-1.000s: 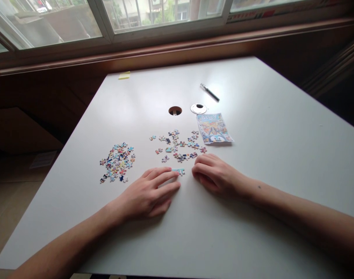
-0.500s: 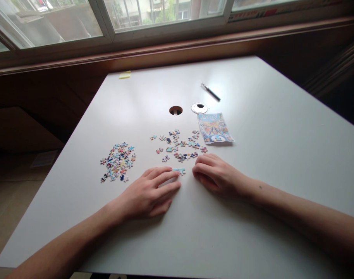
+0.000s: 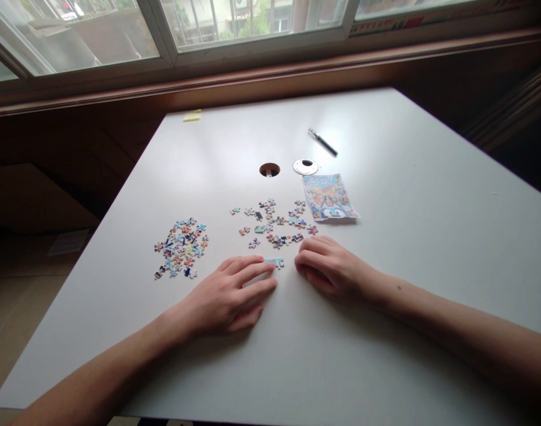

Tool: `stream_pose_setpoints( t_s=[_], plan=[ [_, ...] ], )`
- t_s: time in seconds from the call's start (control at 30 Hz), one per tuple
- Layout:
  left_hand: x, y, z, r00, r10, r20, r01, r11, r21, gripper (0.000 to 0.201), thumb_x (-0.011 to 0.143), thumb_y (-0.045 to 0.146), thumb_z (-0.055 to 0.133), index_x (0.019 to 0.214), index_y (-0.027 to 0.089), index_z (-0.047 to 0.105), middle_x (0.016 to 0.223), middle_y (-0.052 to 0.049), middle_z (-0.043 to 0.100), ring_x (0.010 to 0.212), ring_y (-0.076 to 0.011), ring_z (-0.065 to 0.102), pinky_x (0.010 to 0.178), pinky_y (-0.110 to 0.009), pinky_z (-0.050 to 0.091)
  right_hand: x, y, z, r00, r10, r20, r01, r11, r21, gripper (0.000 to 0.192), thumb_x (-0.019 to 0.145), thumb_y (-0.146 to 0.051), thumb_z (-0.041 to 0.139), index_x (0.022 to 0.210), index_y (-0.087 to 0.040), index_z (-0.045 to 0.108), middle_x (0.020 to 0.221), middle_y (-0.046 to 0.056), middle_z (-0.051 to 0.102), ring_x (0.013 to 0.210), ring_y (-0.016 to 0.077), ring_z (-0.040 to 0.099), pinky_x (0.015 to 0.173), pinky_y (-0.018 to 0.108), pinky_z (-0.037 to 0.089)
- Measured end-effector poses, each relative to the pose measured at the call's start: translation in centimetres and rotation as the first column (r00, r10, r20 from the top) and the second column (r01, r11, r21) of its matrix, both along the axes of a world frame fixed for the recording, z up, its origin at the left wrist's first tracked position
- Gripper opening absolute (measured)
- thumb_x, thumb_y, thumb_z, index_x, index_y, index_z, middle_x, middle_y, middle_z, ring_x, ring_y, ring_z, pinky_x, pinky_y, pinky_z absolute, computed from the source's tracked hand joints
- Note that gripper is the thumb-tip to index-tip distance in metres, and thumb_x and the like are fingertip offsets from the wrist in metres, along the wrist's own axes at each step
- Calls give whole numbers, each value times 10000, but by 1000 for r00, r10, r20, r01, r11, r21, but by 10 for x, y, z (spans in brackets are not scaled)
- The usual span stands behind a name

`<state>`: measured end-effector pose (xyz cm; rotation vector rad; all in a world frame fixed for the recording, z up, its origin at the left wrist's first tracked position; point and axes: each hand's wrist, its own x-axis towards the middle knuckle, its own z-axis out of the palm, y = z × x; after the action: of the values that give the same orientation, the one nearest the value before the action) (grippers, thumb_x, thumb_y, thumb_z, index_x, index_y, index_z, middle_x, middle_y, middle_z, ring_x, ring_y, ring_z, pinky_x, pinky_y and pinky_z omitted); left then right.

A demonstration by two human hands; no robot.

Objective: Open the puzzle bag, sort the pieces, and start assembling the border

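My left hand [image 3: 228, 294] lies with its fingers stretched out. Its fingertips touch a short light-blue strip of joined jigsaw pieces [image 3: 278, 262], and part of that strip is hidden under them. Just to the right of the strip, my right hand [image 3: 326, 264] rests on the table with its fingers curled inward; anything inside them is hidden. Beyond both hands lie scattered jigsaw pieces [image 3: 279, 239], some touching one another. A denser pile of jigsaw pieces [image 3: 182, 248] sits to the left of my left hand.
A printed picture sheet [image 3: 330, 198] lies beyond my right hand on the white table [image 3: 412, 195]. Farther back are a round cable hole [image 3: 269, 170], its metal cover [image 3: 305, 167] and a dark pen [image 3: 324, 142]. A yellow sticky note [image 3: 192, 115] marks the far-left edge, below a window.
The view has shifted very slightly. Both hands and the jigsaw pieces keep their places.
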<state>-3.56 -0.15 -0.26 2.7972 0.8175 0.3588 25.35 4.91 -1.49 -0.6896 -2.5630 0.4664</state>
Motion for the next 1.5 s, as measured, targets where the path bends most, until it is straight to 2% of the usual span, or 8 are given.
stream_pose_setpoints(
  t_s=[1.5],
  plan=[
    [2, 0, 2, 1000, 0, 21, -1, 1000, 21, 459, 936, 265, 539, 1392, 210, 528, 1475, -101, 525, 1382, -293, 437, 1116, -447, 428, -2, -1, 3, 1000, 12, -29, -12, 1000, 10, 128, 972, -133, 457, 941, -195, 565, 875, 73, 568, 793, 197, 488, 750, 345, 430]
  ],
)
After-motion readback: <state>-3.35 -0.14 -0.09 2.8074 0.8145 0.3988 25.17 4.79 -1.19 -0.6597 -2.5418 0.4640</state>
